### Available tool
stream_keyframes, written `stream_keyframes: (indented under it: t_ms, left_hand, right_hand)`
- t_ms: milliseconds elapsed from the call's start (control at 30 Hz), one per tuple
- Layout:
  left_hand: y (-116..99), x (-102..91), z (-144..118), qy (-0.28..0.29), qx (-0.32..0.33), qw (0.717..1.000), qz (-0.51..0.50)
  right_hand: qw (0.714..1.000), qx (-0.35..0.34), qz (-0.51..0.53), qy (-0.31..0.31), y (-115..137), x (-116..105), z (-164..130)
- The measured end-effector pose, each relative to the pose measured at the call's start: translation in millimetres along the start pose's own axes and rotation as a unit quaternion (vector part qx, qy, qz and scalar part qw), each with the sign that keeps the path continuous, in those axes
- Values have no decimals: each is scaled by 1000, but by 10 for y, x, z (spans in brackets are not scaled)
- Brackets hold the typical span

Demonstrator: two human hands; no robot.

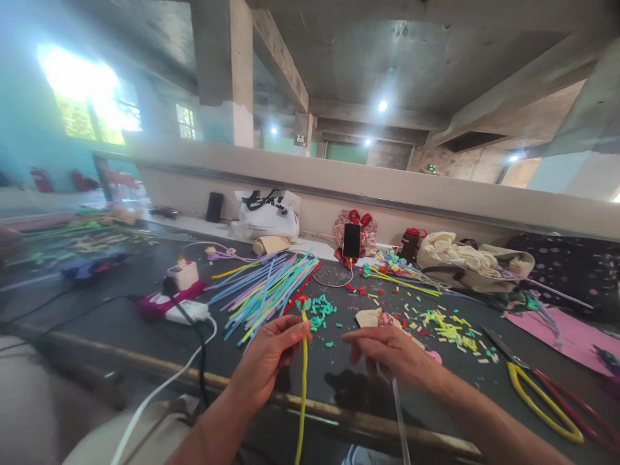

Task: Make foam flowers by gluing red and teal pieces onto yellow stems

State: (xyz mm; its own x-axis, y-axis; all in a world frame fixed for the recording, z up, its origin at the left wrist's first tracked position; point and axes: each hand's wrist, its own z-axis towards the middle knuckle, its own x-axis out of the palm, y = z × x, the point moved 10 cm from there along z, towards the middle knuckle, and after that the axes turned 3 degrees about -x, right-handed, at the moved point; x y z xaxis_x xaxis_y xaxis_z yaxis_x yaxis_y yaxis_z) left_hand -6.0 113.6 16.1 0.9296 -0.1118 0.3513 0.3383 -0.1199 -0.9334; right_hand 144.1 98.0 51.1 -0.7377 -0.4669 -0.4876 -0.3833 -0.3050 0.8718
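Note:
My left hand [271, 352] pinches a yellow pipe-cleaner stem [303, 381] that stands upright, with a small red and teal flower head [303, 302] at its top. The stem hangs down past the table's front edge. My right hand [394, 352] hovers to the right of the stem with its fingers curled and pointing left; a thin pale strip [401, 413] hangs from under it. Whether the fingers grip that strip I cannot tell. Both hands are above the dark table [121, 278].
A fan of coloured pipe cleaners [264, 287] lies left of centre, cut bits [445, 326] are scattered at right. A power strip with cables [179, 307], a phone [351, 240], bags [268, 213], a pink sheet [566, 332] and yellow and red loops [547, 400] surround the hands.

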Motion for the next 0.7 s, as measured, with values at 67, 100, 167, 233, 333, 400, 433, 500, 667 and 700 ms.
stream_keyframes:
  t_ms: [67, 100, 167, 233, 333, 400, 433, 500, 667, 700]
  left_hand:
    - [47, 50, 6, 10, -12, 1000, -2]
    - [68, 81, 7, 17, -18, 1000, -2]
    - [98, 144, 6, 29, -26, 999, -2]
    - [117, 184, 4, 34, -29, 999, 2]
    - [144, 201, 10, 34, -32, 999, 14]
    - [152, 209, 19, 38, -31, 999, 22]
    - [156, 210, 23, 39, -32, 998, 26]
    - [163, 204, 28, 35, -37, 998, 31]
    - [143, 197, 14, 26, -39, 998, 33]
    - [142, 197, 10, 26, -40, 998, 35]
  right_hand:
    - [1000, -1, -11, -12, -40, -35, -118]
    - [1000, -4, -15, -26, -59, -76, -180]
    - [998, -7, -20, -60, -99, -189, -310]
    - [995, -1, -21, -94, -147, -328, -447]
    - [991, 27, -18, -130, -238, -499, -643]
    - [988, 48, -21, -148, -300, -573, -747]
    - [986, 55, -26, -153, -326, -593, -784]
    - [985, 63, -43, -157, -373, -613, -827]
    - [968, 83, -160, -174, -456, -684, -845]
    - [956, 77, -208, -194, -428, -743, -855]
